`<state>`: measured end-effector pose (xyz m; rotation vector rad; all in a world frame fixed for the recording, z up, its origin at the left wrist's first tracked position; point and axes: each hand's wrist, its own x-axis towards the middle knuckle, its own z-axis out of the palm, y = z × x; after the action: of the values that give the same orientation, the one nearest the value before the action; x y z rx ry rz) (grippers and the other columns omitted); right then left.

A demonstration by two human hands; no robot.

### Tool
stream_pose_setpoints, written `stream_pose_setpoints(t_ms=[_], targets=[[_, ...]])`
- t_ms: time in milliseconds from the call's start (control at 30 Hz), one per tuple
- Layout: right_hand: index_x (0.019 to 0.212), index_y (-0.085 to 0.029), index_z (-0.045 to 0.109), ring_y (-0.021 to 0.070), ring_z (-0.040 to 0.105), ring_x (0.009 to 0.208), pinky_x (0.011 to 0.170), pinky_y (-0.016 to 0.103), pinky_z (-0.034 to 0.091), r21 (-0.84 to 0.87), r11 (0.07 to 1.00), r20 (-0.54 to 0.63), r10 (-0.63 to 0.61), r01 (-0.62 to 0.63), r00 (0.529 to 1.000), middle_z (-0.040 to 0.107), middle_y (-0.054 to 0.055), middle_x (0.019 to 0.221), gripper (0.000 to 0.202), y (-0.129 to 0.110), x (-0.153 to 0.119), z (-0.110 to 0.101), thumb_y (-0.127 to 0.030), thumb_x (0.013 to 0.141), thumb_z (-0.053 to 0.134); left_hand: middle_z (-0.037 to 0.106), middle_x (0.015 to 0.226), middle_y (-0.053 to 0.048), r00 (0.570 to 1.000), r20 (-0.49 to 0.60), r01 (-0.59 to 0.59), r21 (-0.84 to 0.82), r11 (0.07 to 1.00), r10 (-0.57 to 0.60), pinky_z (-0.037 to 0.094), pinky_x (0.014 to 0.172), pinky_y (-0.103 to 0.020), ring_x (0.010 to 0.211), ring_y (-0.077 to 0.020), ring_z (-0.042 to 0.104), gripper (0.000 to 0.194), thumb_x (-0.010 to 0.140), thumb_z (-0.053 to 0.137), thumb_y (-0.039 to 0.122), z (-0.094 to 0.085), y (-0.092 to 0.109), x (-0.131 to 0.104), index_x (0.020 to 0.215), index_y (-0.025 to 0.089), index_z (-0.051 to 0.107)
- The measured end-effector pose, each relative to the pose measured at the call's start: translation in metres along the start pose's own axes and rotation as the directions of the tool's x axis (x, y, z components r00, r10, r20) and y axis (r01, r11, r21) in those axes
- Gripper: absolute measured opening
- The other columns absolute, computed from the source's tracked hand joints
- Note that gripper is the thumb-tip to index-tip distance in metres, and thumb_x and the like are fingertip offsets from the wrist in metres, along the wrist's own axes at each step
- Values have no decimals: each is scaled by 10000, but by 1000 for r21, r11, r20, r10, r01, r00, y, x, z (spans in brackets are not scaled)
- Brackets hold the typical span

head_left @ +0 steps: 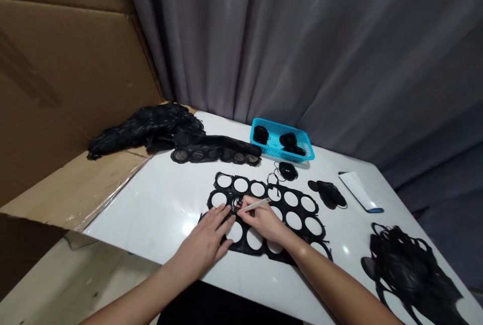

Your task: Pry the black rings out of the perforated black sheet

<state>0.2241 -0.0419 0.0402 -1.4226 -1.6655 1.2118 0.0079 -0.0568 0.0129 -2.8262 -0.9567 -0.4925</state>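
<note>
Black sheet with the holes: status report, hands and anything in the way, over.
Right hand holding white pen-like tool. Left hand over left side of black sheet. Sheet flat on table. Thin loop at far edge.

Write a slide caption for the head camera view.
Left hand resting on a black perforated sheet, right hand holding a slim white tool.

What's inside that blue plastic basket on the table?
The blue basket holds a black bundle toward its left end and more black material toward the right. Whatever lies beneath these is covered and can't be seen.
</note>
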Motion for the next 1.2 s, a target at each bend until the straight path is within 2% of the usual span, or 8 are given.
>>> stream_pose_setpoints(t_ms=[267, 433, 533, 600, 700, 800, 933, 1200], targets=[[698, -211, 436, 56, 436, 713, 677, 174, 315, -232, 966, -2, -120, 117, 993, 501, -65, 776, 252, 0, -7, 5, -193, 940, 503, 398, 1515, -71, 1000, 0, 5, -2, 1000, -5, 499, 1105, -441, 1407, -247, 400, 531, 925, 577, 336, 3, 0, -2, 1424, 190, 465], [912, -229, 528, 145, 487, 922, 803, 242, 372, -610, 715, 153, -316, 341, 936, 587, 13, 1007, 160, 5, -9, 9, -116, 933, 417, 407, 1508, -86, 1000, 7, 4, -17, 1000, -3, 502, 1098, -454, 1398, -261, 414, 520, 918, 581, 310, 2, 0, -1, 1412, 181, 481], [834, -219, 552, 161, 475, 880, 774, 254, 325, -624, 760, -129, -329, 182, 935, 583, 20, 910, 220, 12, 12, -18, -74, 910, 405, 399, 1513, -88, 1000, 0, 26, -55, 998, -26, 483, 1115, -474, 1408, -269, 399, 477, 937, 559, 312, 2, 1, -2, 1396, 193, 501], [772, -207, 532, 160, 456, 827, 747, 255, 276, -531, 847, -400, -271, 20, 875, 551, 22, 829, 233, 15, 30, -43, -119, 923, 377, 401, 1511, -90, 999, -1, 37, -82, 996, -37, 474, 1119, -486, 1411, -277, 393, 473, 946, 550, 321, 3, 1, -2, 1400, 202, 498], [770, -209, 500, 141, 439, 730, 699, 241, 242, -459, 887, -503, -221, -42, 836, 509, -4, 741, 196, 11, 49, -65, -179, 922, 379, 410, 1505, -87, 1000, -3, 26, -76, 997, -26, 482, 1110, -490, 1407, -282, 399, 483, 937, 562, 306, 3, 0, -4, 1404, 202, 495], [700, -222, 471, 102, 428, 589, 620, 212, 262, -385, 922, -432, -145, -36, 890, 485, -54, 616, 197, -2, 51, -53, -246, 895, 487, 415, 1501, -97, 1000, -23, 14, -29, 999, -15, 509, 1087, -468, 1398, -273, 411, 503, 925, 578, 321, 0, -2, -7, 1399, 177, 493], [646, -220, 459, 72, 440, 576, 582, 170, 284, -130, 991, -214, 3, -32, 977, 486, -84, 579, 252, -17, 40, -9, -274, 844, 606, 515, 1392, -151, 989, -136, 71, 45, 996, -65, 533, 1053, -473, 1287, -279, 524, 447, 945, 536, 376, -5, -7, -16, 1306, 115, 556], [664, -201, 521, 51, 435, 631, 617, 149, 282, 4, 1000, -32, -28, 28, 999, 527, -87, 644, 210, -12, 31, 33, -214, 836, 642, 567, 1339, -123, 993, -113, 35, 68, 997, -27, 512, 1063, -455, 1269, -264, 536, 427, 974, 484, 394, -6, -15, -30, 1280, 109, 568]])
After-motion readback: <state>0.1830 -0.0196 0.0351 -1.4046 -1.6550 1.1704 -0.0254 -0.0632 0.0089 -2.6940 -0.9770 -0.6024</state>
